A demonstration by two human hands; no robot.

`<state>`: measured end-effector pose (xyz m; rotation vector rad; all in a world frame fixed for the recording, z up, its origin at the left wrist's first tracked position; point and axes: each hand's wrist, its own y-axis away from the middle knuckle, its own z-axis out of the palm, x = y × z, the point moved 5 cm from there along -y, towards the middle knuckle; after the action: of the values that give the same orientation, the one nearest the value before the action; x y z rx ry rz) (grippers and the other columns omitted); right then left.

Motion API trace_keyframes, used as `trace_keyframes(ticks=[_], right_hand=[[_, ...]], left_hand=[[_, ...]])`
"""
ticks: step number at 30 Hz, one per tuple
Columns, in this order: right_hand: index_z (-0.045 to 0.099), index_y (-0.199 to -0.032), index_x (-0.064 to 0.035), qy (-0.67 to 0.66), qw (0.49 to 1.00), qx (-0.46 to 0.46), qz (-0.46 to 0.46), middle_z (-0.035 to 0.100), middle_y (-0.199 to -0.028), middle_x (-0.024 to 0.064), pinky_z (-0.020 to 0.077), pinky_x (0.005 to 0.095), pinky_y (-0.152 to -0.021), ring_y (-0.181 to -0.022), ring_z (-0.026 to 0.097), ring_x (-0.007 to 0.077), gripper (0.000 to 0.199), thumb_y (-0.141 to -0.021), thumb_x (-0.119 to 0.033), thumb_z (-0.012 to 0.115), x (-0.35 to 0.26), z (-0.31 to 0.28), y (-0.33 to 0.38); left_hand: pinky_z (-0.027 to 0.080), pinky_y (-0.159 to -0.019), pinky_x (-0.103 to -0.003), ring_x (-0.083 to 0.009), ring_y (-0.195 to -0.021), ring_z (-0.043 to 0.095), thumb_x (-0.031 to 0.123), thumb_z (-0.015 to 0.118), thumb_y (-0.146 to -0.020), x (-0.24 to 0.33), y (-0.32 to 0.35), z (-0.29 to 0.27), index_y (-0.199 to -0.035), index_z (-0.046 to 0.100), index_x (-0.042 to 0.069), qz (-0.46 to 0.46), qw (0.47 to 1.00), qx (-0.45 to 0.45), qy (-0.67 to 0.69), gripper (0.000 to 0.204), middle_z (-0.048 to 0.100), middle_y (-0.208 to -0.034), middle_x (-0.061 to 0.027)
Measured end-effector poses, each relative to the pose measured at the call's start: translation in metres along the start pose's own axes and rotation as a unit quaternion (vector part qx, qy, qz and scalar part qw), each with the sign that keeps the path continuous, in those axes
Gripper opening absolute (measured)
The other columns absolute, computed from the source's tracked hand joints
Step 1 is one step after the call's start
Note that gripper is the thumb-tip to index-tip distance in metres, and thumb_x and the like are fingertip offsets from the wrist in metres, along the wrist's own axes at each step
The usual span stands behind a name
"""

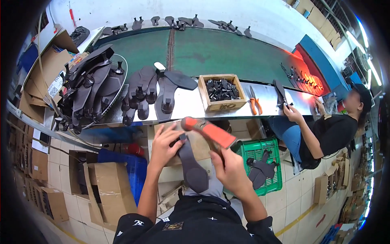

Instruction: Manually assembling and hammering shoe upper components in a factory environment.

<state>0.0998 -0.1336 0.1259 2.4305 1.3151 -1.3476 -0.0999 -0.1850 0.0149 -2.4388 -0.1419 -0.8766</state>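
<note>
My left hand (163, 146) grips the heel end of a dark grey shoe sole (194, 173), whose rounded toe part points toward me. A small dark heel shows beside my fingertips. Held in my right hand (232, 173) is a hammer (215, 134) with a red-orange head, raised over the heel end. Below the sole is a pale wooden work block (199, 149), partly covered by my hands. On the metal ledge beyond, several heeled soles (140, 91) lie in a heap. Next to them stands a wooden box (222, 106) of small dark heel pieces.
Orange-handled pliers (255, 103) lie right of the box. A wire basket (122, 79) of soles stands left. Beyond runs a green conveyor belt (211, 53) toward a glowing heater (310, 79). A co-worker (337, 130) sits right, holding a sole. A green crate (278, 179) stands below.
</note>
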Motion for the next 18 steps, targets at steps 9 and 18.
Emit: trace_keyframes(ticks=[9, 18], right_hand=[[0.058, -0.125, 0.0002, 0.301, 0.941, -0.074, -0.139, 0.063, -0.099, 0.0112, 0.0474, 0.0359, -0.079, -0.090, 0.062, 0.0252, 0.045, -0.084, -0.013, 0.066, 0.041, 0.057, -0.010], [0.066, -0.100, -0.0022, 0.219, 0.961, 0.167, 0.040, 0.067, -0.103, 0.0181, 0.0504, 0.0439, -0.084, -0.095, 0.065, 0.0351, 0.022, -0.090, -0.021, 0.061, 0.138, -0.055, -0.044]], left_hand=[[0.054, -0.073, -0.031, -0.0222, -0.081, 0.071, 0.007, 0.076, -0.076, 0.075, 0.037, -0.047, -0.096, 0.076, 0.000, 0.008, 0.943, -0.057, 0.327, 0.020, 0.073, -0.090, -0.0122], [0.046, -0.059, -0.024, -0.0116, -0.069, 0.061, 0.008, 0.072, -0.080, 0.097, 0.003, -0.020, -0.095, 0.075, -0.001, -0.108, 0.934, -0.125, 0.316, 0.018, 0.069, -0.080, -0.0063]])
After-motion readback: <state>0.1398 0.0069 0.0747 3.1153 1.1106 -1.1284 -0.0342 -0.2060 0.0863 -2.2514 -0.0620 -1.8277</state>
